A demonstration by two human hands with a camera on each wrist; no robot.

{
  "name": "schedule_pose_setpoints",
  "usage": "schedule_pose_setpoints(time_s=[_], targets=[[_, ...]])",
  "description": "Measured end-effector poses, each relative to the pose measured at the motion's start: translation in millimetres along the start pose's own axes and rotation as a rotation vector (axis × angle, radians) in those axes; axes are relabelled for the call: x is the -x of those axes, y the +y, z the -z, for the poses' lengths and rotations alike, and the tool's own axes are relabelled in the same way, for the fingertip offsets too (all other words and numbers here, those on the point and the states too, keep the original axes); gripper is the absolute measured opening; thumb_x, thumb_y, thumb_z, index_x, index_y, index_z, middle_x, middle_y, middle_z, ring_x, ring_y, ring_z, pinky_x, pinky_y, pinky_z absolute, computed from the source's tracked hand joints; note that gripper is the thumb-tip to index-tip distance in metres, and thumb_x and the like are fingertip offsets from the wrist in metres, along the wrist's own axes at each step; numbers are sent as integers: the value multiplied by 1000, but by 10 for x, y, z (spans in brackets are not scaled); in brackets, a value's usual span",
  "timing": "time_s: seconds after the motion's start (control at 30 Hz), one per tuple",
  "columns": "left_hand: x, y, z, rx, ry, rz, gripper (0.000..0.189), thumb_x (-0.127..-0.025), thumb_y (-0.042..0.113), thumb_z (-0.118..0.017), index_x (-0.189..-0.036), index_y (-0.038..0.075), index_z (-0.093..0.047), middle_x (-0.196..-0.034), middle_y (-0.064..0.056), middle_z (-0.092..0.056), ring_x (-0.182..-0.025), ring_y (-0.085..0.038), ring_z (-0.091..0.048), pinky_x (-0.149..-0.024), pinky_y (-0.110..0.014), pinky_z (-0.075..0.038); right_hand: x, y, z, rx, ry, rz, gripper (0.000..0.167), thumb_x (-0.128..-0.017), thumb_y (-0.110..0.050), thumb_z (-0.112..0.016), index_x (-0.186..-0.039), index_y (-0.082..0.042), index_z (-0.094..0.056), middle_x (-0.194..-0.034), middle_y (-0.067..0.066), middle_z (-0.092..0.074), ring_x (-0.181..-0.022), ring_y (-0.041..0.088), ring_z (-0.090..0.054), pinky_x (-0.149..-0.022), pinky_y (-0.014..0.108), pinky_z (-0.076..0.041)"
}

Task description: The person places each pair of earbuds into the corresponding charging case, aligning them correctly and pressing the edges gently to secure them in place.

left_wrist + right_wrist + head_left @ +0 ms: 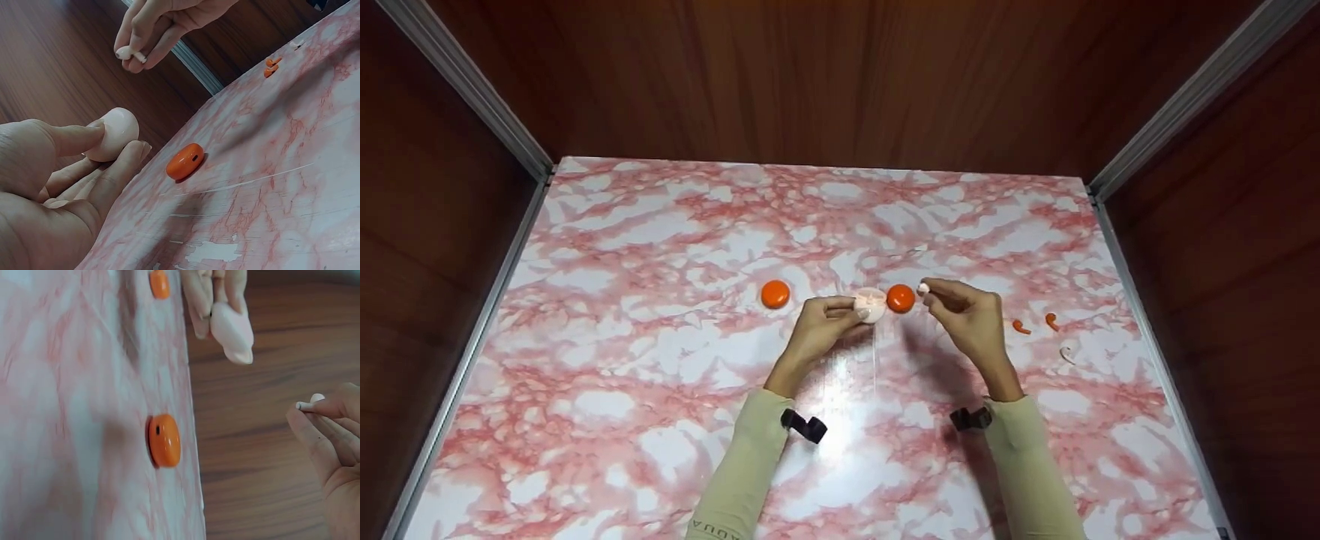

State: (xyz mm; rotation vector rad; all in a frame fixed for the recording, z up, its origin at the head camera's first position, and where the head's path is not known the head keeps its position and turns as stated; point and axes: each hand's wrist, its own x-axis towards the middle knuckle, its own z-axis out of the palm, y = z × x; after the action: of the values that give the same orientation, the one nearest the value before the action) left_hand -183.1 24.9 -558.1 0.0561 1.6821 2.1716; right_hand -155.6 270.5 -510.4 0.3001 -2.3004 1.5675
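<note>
My left hand (pixel 819 330) grips a small white earbud case (pixel 871 312) above the table, thumb on one side and fingers on the other. Its lid stands raised in the head view, and the right wrist view shows the case (pixel 232 329) from outside with the lid parted. Between thumb and fingertips, my right hand (pixel 975 321) pinches a white earbud (pixel 127 53) by its stem, held apart from the case. On the table between the hands in the head view sits a closed, rounded orange earbud case (pixel 900 298).
Another orange case (pixel 775 294) lies to the left of my left hand. Right of my right hand are two orange earbuds (pixel 1021 327) and a white earbud (pixel 1067 354). The marbled table (pixel 607 337) is enclosed by brown wood-grain panels (pixel 810 82) at the back and sides.
</note>
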Motion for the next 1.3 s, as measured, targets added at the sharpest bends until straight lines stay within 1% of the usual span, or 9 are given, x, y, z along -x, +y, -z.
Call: schedule_pose_setpoints(time_s=[0.17, 0.3, 0.37, 0.5, 0.57, 0.83, 0.97, 1.07, 1.3], targets=[[0, 1, -10, 22, -3, 16, 35, -97, -4, -69, -130, -14, -65, -125, -34, -70, -99, -21, -79, -104, -51, -61, -28, -39, -80, -15, -29, -46, 21, -92, 1, -78, -111, -5, -83, -103, 19, -82, -83, 0, -76, -72, 17, -66], [1, 10, -23, 22, -2, 23, 37, -97, -5, -69, -132, -15, -64, -127, -36, -69, -100, -23, -78, -101, -45, -64, -51, -66, -133, -18, -49, -52, 21, -92, 0, -78, -112, -6, -82, -104, 17, -82, -88, 1, -77, -75, 18, -67], [5, 17, -29, 20, -7, 21, 38, -98, -5, -69, -133, -16, -62, -128, -37, -68, -103, -25, -78, -99, -42, -65, -63, -75, -159, -18, -61, -48, 21, -93, -1, -78, -113, -6, -82, -104, 16, -82, -89, 8, -79, -77, 18, -67], [6, 25, -39, 13, -13, 18, 38, -98, -4, -69, -133, -16, -62, -128, -37, -67, -106, -27, -77, -96, -37, -67, -87, -90, -215, -24, -86, -42, 20, -95, -5, -78, -114, -2, -81, -102, 18, -82, -88, 29, -81, -77, 17, -66], [3, 23, -40, -1, -12, 16, 38, -98, -3, -69, -133, -16, -63, -128, -36, -68, -106, -27, -77, -95, -37, -67, -97, -98, -244, -30, -99, -46, 21, -95, -5, -77, -115, 1, -80, -102, 20, -81, -88, 35, -80, -77, 17, -66], [-8, 12, -61, -7, -16, 3, 34, -98, -4, -69, -129, -15, -65, -124, -35, -71, -102, -24, -79, -104, -50, -61, -133, -115, -333, -90, -149, -119, 20, -94, 0, -75, -114, 4, -78, -104, 26, -79, -89, 30, -81, -77, 24, -69], [-3, 7, -74, 5, -30, 0, 33, -98, -5, -68, -129, -16, -65, -124, -35, -71, -101, -23, -79, -104, -49, -62, -147, -119, -367, -50, -160, -127, 20, -93, -3, -78, -112, 1, -80, -102, 24, -80, -90, 32, -81, -77, 22, -68], [-2, 2, -83, 9, -37, -6, 33, -98, -6, -68, -129, -17, -65, -123, -35, -71, -100, -21, -79, -101, -46, -64, -150, -122, -394, -4, -175, -124, 20, -93, -6, -79, -112, 0, -80, -103, 20, -81, -93, 32, -81, -81, 24, -68], [-3, -14, -110, 12, -36, -15, 31, -97, -7, -69, -126, -17, -67, -119, -33, -73, -94, -20, -80, -97, -44, -66, -142, -114, -444, 13, -201, -116, 19, -93, -7, -80, -112, -3, -80, -107, 16, -81, -99, 30, -80, -89, 40, -69]])
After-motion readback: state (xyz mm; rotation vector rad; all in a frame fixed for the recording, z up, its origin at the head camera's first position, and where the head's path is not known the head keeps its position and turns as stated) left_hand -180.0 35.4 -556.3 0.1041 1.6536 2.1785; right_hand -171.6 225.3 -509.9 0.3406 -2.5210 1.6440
